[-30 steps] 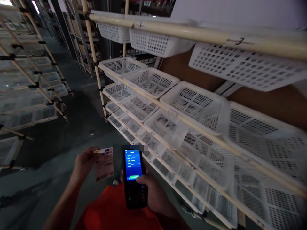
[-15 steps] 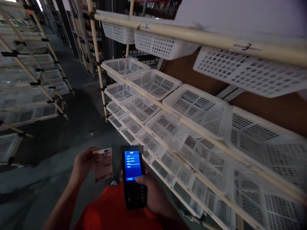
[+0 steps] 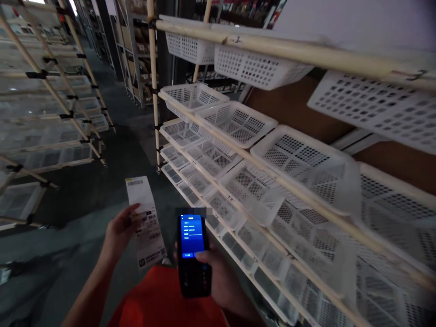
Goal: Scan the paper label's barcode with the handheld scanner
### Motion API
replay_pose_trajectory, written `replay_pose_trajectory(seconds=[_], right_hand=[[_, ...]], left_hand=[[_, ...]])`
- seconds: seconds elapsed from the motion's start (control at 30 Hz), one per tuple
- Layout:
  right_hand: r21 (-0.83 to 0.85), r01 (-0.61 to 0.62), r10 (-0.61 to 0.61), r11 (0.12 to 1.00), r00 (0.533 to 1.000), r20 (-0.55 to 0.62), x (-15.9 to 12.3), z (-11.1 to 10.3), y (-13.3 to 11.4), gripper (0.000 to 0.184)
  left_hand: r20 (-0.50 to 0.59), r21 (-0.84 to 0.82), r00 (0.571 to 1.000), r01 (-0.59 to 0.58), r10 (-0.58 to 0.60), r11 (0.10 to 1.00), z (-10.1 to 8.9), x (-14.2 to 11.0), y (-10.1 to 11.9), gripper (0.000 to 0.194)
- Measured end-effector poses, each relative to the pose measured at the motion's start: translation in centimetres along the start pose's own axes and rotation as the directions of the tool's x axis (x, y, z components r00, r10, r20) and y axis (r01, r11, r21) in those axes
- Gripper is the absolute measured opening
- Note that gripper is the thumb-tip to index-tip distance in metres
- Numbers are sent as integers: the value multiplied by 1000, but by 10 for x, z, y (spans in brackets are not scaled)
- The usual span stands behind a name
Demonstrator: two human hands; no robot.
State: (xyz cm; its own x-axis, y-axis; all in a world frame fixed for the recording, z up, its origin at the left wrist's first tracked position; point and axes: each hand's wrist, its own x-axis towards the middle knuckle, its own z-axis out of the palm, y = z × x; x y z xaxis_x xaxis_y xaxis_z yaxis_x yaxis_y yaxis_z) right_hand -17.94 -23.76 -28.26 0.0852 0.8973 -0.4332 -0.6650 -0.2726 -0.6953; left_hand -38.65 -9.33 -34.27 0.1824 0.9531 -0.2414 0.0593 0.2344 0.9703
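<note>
My right hand (image 3: pixel 221 279) is wrapped round a black handheld scanner (image 3: pixel 193 254) with a lit blue screen, and its thumb rests on the lower edge of the screen. My left hand (image 3: pixel 118 231) pinches a long white printed slip (image 3: pixel 146 221) with barcodes, held upright just left of the scanner. An orange garment (image 3: pixel 163 299) shows below both hands.
A tube-frame rack (image 3: pixel 272 177) with several tilted white perforated baskets runs along the right, from knee height to above head height. A second rack with clear bins (image 3: pixel 51 122) stands on the left. A dark floor aisle (image 3: pixel 112 150) runs between them toward more shelving at the back.
The slip in my left hand has unfolded and now stands taller, its top raised. The view has turned slightly left, so the rack sits further right. The scanner stays in my right hand.
</note>
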Motion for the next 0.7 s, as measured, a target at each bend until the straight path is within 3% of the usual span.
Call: replay_pose_trajectory(seconds=[0.2, 0.33, 0.57, 0.7], right_hand=[[-16, -73, 73, 997, 997, -38, 18, 11, -4, 47], [-26, -87, 87, 996, 996, -5, 46, 18, -12, 53], [-122, -234, 245, 964, 965, 87, 135, 45, -32, 66], [-190, -269, 303, 944, 936, 179, 198, 72, -48, 62]], left_hand=[[-10, -71, 999, 33, -34, 997, -3, 13, 11, 74], [-67, -162, 996, 47, -58, 986, -7, 26, 20, 79], [-300, -236, 952, -20, -54, 972, -39, 69, 45, 82], [-401, -212, 916, -68, -24, 975, -67, 103, 66, 84]])
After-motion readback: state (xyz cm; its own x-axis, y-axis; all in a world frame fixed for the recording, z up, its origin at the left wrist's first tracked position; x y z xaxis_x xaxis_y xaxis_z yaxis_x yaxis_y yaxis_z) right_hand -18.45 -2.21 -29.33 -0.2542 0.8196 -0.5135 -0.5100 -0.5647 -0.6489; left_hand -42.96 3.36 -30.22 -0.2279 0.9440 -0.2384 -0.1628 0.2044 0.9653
